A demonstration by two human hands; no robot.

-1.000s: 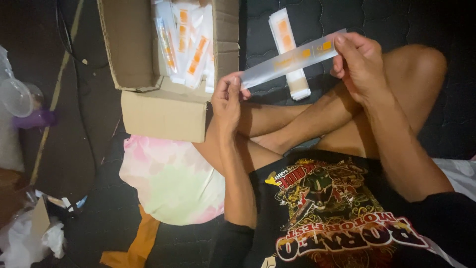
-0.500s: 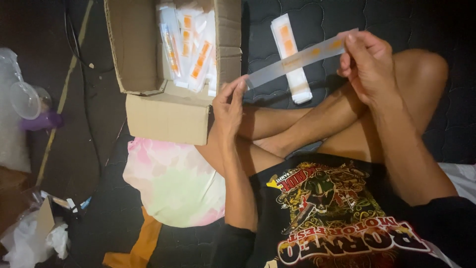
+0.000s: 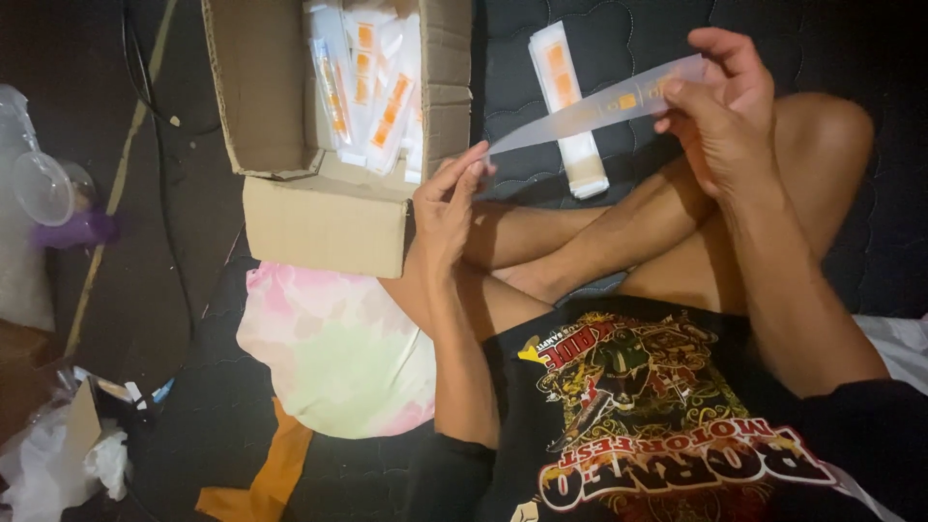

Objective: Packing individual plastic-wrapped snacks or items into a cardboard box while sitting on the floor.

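Observation:
I sit cross-legged and hold a long, thin translucent packet [image 3: 590, 106] with small orange marks stretched between both hands. My left hand [image 3: 447, 208] pinches its lower left tip with the fingertips. My right hand [image 3: 725, 106] grips its upper right end. Under the packet, on the dark quilted mat, lies a stack of similar white and orange packets [image 3: 572, 111]. An open cardboard box [image 3: 319, 208] to the left holds several more such packets [image 3: 372, 82].
A pink and green tie-dye cloth [image 3: 333, 343] lies by my left knee, with an orange cloth [image 3: 261, 478] below it. At far left are a clear plastic container [image 3: 39, 184], a purple object [image 3: 82, 230], crumpled white bags [image 3: 58, 464] and a black cable [image 3: 159, 174].
The view has shifted slightly. The packet stays stretched between both hands, and my left fingertips have slid to its very tip.

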